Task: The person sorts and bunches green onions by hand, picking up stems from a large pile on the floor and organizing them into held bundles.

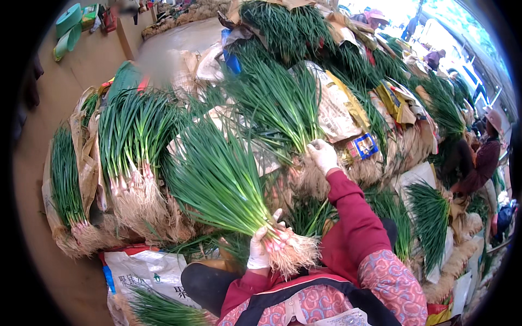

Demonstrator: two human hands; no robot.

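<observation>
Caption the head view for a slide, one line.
White-gloved left hand holding a rooted green bunch, right hand at the base of another bunch.

Upper left: two teal loops (67,23) of band-like material, yellow-green box (88,16) just beside, red item (110,19) right of that, too small to identify. Tan floor (60,89) runs down the left side. Lower left: white printed sack (163,264) with red and blue edging, lying flat. Far right: co-worker (483,163), dark red top, pale pink hat (494,120); blue bundle (505,221) below. Upper right: another person in a pink hat (375,14), partly hidden.
</observation>
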